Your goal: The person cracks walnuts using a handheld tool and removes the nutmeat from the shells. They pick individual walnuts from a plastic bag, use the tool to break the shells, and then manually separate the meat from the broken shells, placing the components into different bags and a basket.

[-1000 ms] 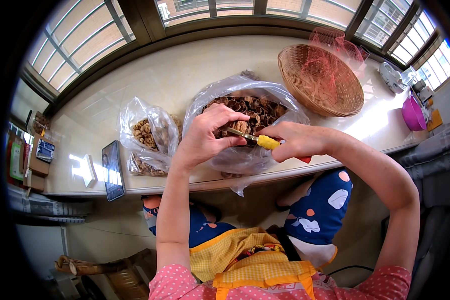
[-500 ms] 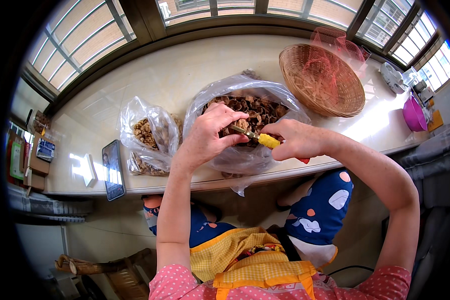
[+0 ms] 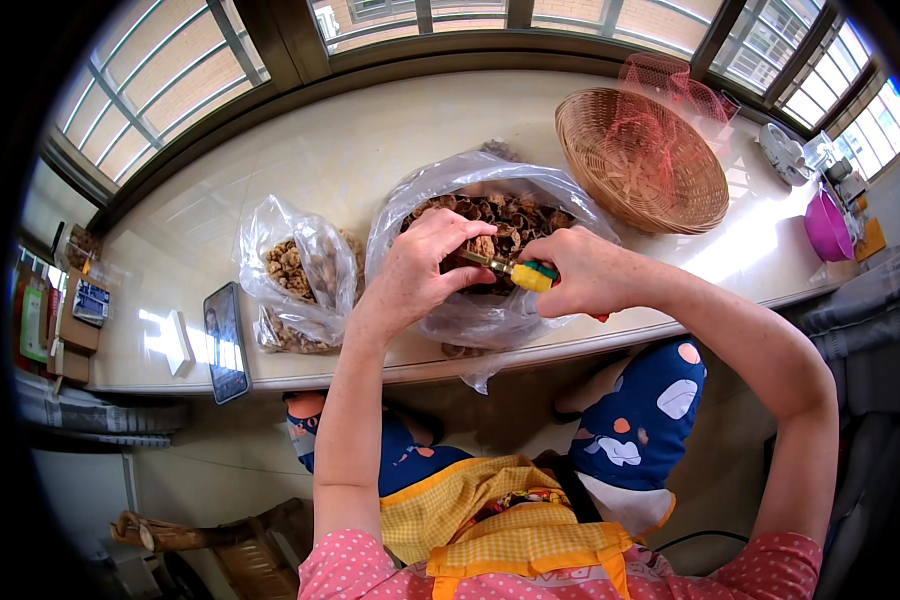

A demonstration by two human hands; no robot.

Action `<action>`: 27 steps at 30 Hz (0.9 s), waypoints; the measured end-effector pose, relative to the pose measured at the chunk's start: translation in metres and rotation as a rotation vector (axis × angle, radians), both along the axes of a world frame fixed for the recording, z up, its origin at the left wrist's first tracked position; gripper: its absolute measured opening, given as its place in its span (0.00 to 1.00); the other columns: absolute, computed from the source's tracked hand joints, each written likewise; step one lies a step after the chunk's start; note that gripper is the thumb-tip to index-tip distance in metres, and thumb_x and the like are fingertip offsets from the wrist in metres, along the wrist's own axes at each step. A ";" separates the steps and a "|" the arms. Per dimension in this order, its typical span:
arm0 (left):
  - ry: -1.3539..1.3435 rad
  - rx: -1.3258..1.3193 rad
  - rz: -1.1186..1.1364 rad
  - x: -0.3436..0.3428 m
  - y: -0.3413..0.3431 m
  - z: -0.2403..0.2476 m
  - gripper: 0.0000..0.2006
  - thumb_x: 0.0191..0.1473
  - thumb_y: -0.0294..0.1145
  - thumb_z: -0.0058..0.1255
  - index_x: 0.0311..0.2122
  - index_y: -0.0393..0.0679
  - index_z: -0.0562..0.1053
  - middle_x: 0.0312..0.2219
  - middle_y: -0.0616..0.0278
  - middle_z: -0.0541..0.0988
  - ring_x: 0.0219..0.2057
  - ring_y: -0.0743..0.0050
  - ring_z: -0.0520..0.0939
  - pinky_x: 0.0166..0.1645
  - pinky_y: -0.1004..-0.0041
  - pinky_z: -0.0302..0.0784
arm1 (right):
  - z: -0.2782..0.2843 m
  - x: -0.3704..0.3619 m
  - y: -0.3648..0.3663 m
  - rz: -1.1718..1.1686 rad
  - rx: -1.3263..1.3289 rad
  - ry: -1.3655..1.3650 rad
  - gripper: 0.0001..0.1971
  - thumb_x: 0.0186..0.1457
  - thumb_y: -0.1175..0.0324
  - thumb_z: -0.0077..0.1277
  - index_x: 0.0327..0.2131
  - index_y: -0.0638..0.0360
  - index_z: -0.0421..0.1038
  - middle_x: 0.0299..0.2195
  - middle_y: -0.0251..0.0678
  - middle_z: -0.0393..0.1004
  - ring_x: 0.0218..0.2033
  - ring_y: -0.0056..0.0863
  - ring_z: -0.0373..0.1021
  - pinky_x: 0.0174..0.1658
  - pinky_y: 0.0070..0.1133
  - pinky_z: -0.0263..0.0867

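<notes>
My left hand (image 3: 425, 260) is closed, thumb and fingers pinching a brown walnut (image 3: 483, 246), partly hidden by the fingers. In my right hand (image 3: 590, 277) is a hand tool (image 3: 532, 276) with brass-coloured metal at its tip and a yellow, green and red handle; its exact kind is unclear. The tool's tip reaches the walnut between my hands. Below both hands lies a clear plastic bag (image 3: 390, 215), spread wide and full of dark brown walnut shells (image 3: 535, 215). To its left a smaller clear bag (image 3: 270, 225) holds paler walnut kernels (image 3: 288, 270).
A wicker basket (image 3: 705, 205) with red netting (image 3: 660, 80) stands at the back right of the pale counter (image 3: 300, 150). Left of the small bag lie a phone (image 3: 227, 340) and a white object (image 3: 177, 343). A purple bowl (image 3: 827, 226) sits far right.
The tool has turned in my right hand, so a green part of its handle now shows beside the yellow. My right fingers have shifted slightly left; my left hand stays nearly still.
</notes>
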State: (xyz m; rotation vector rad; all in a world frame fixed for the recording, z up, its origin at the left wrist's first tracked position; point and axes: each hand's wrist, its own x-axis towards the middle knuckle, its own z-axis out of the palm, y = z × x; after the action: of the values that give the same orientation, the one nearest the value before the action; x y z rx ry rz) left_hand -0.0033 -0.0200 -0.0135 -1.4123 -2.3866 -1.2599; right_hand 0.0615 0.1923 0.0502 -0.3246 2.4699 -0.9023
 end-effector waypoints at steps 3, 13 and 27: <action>0.004 0.004 -0.006 0.000 0.001 -0.001 0.23 0.38 0.29 0.64 0.45 0.43 0.75 0.38 0.57 0.77 0.42 0.60 0.76 0.48 0.69 0.71 | 0.002 -0.001 -0.001 -0.001 0.009 -0.001 0.21 0.38 0.67 0.49 0.36 0.73 0.70 0.14 0.43 0.70 0.12 0.28 0.70 0.20 0.22 0.69; 0.097 0.055 0.040 -0.002 0.006 -0.008 0.22 0.38 0.27 0.64 0.44 0.41 0.73 0.38 0.53 0.77 0.42 0.54 0.76 0.48 0.65 0.71 | 0.006 -0.006 0.001 0.034 0.055 0.030 0.20 0.39 0.67 0.50 0.36 0.72 0.69 0.15 0.43 0.71 0.12 0.30 0.70 0.18 0.23 0.68; 0.145 0.022 0.031 0.009 0.007 0.013 0.22 0.40 0.27 0.63 0.45 0.45 0.74 0.43 0.56 0.70 0.46 0.58 0.72 0.51 0.67 0.69 | 0.006 0.003 0.014 -0.080 -0.201 -0.150 0.24 0.41 0.62 0.51 0.42 0.69 0.68 0.21 0.34 0.67 0.19 0.17 0.62 0.20 0.19 0.59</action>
State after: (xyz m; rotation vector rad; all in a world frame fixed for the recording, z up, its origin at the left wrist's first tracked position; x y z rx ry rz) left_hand 0.0053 -0.0126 -0.0004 -1.4029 -2.2831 -1.1313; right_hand 0.0647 0.2067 0.0559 -0.2183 2.2739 -1.1680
